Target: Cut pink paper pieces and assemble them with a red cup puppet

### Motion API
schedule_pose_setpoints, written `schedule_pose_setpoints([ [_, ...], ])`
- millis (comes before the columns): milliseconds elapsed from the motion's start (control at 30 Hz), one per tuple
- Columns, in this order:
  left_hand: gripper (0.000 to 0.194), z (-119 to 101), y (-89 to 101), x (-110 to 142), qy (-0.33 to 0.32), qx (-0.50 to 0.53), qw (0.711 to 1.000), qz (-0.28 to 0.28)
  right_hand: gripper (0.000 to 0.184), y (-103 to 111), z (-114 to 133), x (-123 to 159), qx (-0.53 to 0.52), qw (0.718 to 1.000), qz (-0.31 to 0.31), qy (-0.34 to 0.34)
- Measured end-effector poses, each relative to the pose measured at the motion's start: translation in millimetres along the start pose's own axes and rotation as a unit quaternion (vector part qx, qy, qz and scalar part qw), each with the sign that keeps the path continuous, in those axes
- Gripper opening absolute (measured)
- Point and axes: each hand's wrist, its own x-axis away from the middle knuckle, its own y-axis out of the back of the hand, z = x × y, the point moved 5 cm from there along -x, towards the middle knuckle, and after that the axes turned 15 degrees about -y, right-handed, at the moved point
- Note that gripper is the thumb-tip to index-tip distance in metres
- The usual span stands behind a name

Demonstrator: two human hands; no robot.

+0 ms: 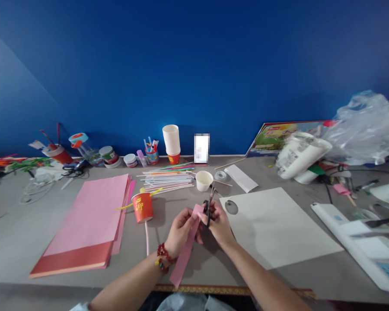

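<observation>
A long pink paper strip point(185, 255) hangs at a slant from my left hand point(180, 229), whose thumb and fingers are pinched on it near its upper end. My right hand point(219, 224) has its fingers around a pair of black-handled scissors point(208, 209), blades pointing up and away from me. The right fingertips also touch the strip's top edge. Just beyond the hands stands a white paper cup point(204, 180). To the left, a red paper cup point(142, 208) with yellow characters and yellow pieces sticking out sits on a pale pink straw point(147, 239).
Pink and red paper sheets point(87, 216) lie at left, a large white sheet point(278, 229) at right. Straws point(165, 179) lie behind the red cup. Stacked paper cups point(171, 140) stand by the blue wall. A white power strip point(350, 242) lies far right.
</observation>
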Motion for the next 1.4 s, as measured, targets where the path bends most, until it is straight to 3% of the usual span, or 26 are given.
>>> schedule_pose_setpoints([
  [233,0.046,-4,7.1,-9,-0.018,-0.022,0.999,-0.025,0.036,6,4,-12,0.02,0.999,-0.009,-0.04],
  [433,0.047,-5,9.0,-23,-0.025,-0.043,0.998,-0.029,0.033,16,7,-18,0.108,0.988,0.072,-0.081],
  [800,0.041,-22,54.5,-35,-0.015,-0.101,0.994,-0.044,0.034,9,-12,-12,0.109,0.987,0.054,-0.109],
  [967,0.039,-27,39.2,-30,-0.001,-0.085,0.996,-0.023,0.037,11,-10,-10,0.116,0.988,0.07,-0.077],
  [1167,0.039,-27,12.0,-30,-0.009,-0.051,0.999,-0.009,0.039,13,-10,-1,0.137,0.98,0.098,-0.104],
  [1400,0.039,-17,18.8,-27,-0.011,-0.032,0.999,-0.018,0.037,21,-11,-6,0.162,0.983,0.07,-0.058],
])
